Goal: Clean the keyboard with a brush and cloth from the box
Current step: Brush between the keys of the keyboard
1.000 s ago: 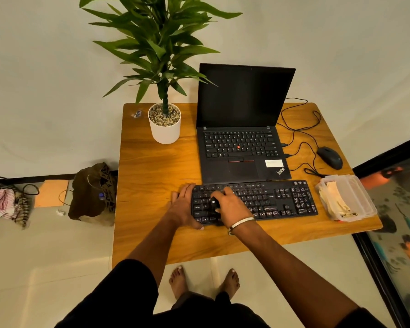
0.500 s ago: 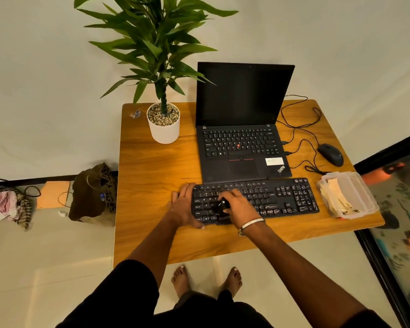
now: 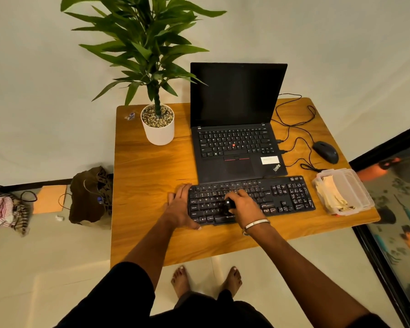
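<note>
Clear rectangular plastic box (image 3: 355, 192) at the right end of the orange-brown wooden table (image 3: 152, 166), lid off, holding a crumpled cream cloth (image 3: 329, 194) heaped against its left wall — right half of the box bare. Just left of the box, flat black full-size keyboard (image 3: 284, 195) along the table's near edge, touching the front lip of the open black laptop (image 3: 237, 138) with its dark screen. Left hand (image 3: 179, 207) laid flat with straight fingers at the keyboard's left end, palm on the wood, thumb along the near edge. Right hand (image 3: 245, 202) over the letter keys, fingers curled round a small black brush (image 3: 229, 205) with its lower end down on the keys; bristles too dark to make out. White cylindrical pot (image 3: 159, 131) at the back left, filled with pebbles and a leafy green plant. Black corded mouse (image 3: 326, 151) behind the box — cable looping to the laptop's side.
</note>
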